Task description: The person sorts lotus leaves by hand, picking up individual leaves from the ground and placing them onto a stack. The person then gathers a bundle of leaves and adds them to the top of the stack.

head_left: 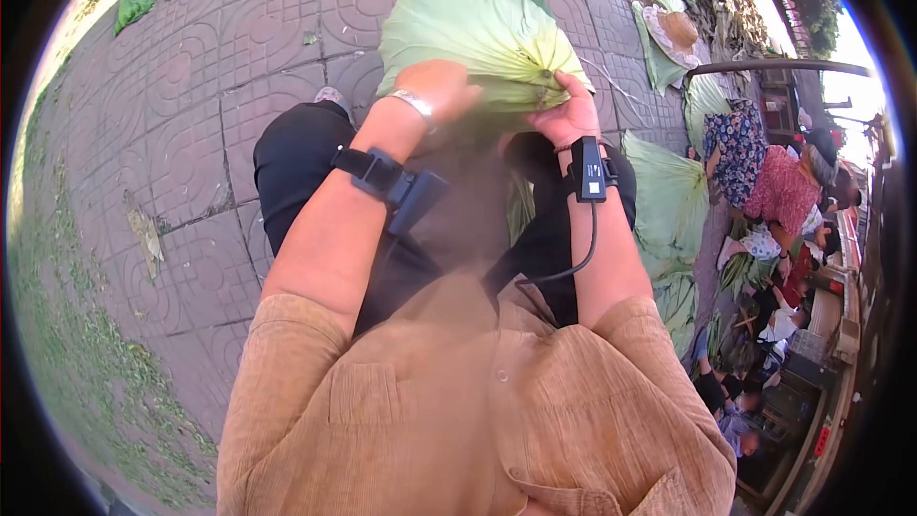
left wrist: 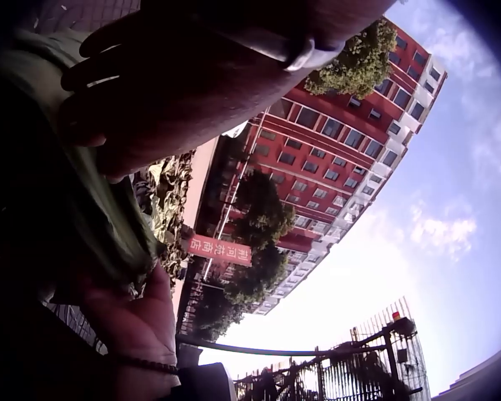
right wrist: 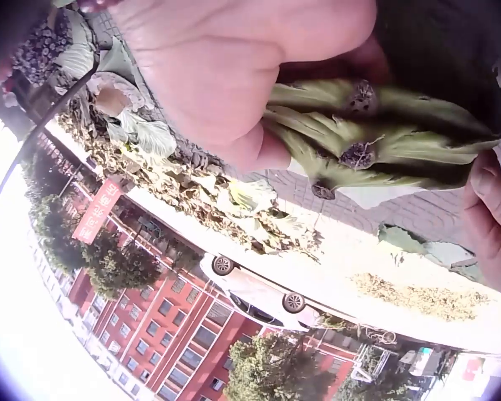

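Observation:
Large green leaves (head_left: 468, 29) lie layered and folded above the person's knees, with several dark stem stubs along the folds (right wrist: 359, 154) in the right wrist view. The right hand (head_left: 568, 117) pinches their near right edge between thumb and fingers, close to the stubs. Across the left part of the leaves reaches the left hand (head_left: 437, 91), blurred in the head view. Its fingers (left wrist: 96, 79) look extended and slightly bent against the leaves in the left wrist view. At the leaves' edge its fingertips (right wrist: 484, 180) touch the fold; the palm side is hidden.
Patterned paving (head_left: 181, 124) surrounds the person's dark-trousered knees. More large leaves (head_left: 664, 196) lie on the right, near a straw hat (head_left: 676, 31) and seated people (head_left: 788, 186). Dry leaves (right wrist: 225, 200), a parked car (right wrist: 255, 296) and a red building (left wrist: 342, 125) stand farther off.

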The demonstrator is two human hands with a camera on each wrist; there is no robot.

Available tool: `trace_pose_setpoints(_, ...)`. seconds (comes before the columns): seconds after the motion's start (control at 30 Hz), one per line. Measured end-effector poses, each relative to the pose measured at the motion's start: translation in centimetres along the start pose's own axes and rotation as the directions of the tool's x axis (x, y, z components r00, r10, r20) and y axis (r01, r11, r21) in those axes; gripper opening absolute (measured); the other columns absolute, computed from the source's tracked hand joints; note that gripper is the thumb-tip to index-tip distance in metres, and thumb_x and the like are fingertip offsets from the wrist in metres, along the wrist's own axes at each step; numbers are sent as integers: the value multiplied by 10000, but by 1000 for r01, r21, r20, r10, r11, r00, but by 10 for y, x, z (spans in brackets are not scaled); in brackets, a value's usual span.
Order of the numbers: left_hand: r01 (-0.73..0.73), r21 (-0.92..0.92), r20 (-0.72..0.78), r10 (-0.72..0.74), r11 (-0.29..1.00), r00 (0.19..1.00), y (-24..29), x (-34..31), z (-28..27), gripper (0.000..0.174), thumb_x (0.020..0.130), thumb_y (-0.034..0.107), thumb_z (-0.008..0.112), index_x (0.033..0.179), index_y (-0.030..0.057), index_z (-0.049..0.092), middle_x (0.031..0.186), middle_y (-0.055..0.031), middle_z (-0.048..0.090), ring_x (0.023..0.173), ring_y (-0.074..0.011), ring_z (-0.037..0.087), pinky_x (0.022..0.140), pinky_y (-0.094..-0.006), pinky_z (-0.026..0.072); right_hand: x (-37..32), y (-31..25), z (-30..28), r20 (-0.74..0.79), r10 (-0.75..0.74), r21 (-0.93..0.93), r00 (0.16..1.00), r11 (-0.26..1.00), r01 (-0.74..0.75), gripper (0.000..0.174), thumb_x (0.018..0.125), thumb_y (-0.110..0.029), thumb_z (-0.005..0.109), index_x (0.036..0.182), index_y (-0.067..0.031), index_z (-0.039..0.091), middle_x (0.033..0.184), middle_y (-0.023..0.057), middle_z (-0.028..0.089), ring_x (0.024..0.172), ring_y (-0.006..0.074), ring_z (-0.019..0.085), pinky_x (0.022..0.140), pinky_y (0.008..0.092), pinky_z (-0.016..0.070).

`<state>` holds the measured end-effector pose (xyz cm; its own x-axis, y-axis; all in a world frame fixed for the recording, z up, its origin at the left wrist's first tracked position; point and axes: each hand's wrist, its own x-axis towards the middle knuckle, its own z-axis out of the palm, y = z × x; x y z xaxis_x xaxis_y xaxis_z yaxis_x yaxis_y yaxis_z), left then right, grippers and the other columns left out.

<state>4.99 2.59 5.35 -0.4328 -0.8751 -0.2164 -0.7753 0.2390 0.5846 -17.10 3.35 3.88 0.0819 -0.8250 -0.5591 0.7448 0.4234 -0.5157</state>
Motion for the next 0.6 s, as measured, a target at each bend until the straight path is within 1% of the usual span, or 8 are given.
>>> trace_pose_setpoints(0.07, 0, -24, -51, -2, 1000, 999, 0, -2, -2, 323, 787, 361, 497, 804, 58, 608, 807, -157, 615, 784, -327, 578, 691, -409, 447, 2, -12, 20, -40, -96, -56, 995, 994, 94, 396, 766, -110, 514, 1157, -79, 460, 1158, 73, 509, 1069, 270, 452, 939, 496, 296)
trace_pose_setpoints(0.13, 1, -73, -133, -11, 997, 991, 2, -3, -7, 322, 786, 361, 498, 796, 57, 605, 799, -158, 613, 782, -325, 577, 686, -407, 446, -8, -21, 43, 44, -174, -83, 984, 981, 177, 393, 764, -110, 514, 1149, -53, 459, 1161, 89, 504, 1074, 272, 450, 941, 489, 295)
trace_pose_setpoints(0.27, -3, -144, -237, -32, 990, 971, 2, -3, -18, 334, 785, 374, 502, 806, 55, 601, 806, -159, 612, 784, -320, 577, 681, -408, 445, -18, -14, 39, 70, -192, 78, 979, 979, 187, 404, 767, -120, 511, 1152, -19, 446, 1166, 112, 496, 1098, 285, 433, 949, 490, 285)
trace_pose_setpoints(0.37, 40, -97, -163, -56, 994, 985, -2, 1, -15, 361, 787, 390, 501, 831, 45, 598, 822, -162, 612, 795, -318, 576, 692, -407, 444, -5, 18, -15, -6, -107, 21, 994, 994, 107, 475, 768, -113, 524, 1220, -39, 397, 1241, 133, 447, 1150, 321, 397, 963, 528, 267)
trace_pose_setpoints(0.43, 23, -52, -93, -28, 998, 995, -4, 4, -5, 382, 789, 399, 499, 857, 36, 596, 838, -165, 612, 807, -318, 576, 702, -406, 443, -2, 46, -49, -173, 58, -17, 983, 998, -61, 433, 778, -112, 505, 1191, -39, 398, 1206, 137, 456, 1100, 302, 424, 962, 489, 274)
trace_pose_setpoints(0.47, 22, -41, -75, -25, 999, 997, -4, 3, -5, 390, 790, 402, 498, 868, 34, 595, 848, -167, 611, 815, -319, 575, 708, -406, 443, 5, 56, -63, -252, 191, 92, 949, 981, -173, 407, 780, -125, 497, 1164, -25, 408, 1184, 144, 460, 1056, 304, 441, 962, 469, 286)
trace_pose_setpoints(0.53, 16, -22, -38, -17, 1000, 999, -2, 1, -4, 404, 792, 408, 494, 892, 30, 594, 868, -171, 610, 829, -321, 574, 720, -405, 443, 7, 64, -74, -214, 282, 150, 935, 956, -254, 370, 784, -138, 484, 1125, -5, 432, 1153, 144, 480, 1032, 292, 453, 953, 445, 301)
trace_pose_setpoints(0.6, 14, -36, -38, -15, 999, 999, -2, 1, -5, 406, 791, 407, 493, 912, 33, 592, 891, -175, 606, 847, -323, 570, 734, -404, 443, 10, 62, -76, -216, 233, 114, 948, 970, -212, 340, 790, -146, 477, 1093, 5, 449, 1130, 143, 494, 1025, 282, 459, 943, 431, 313)
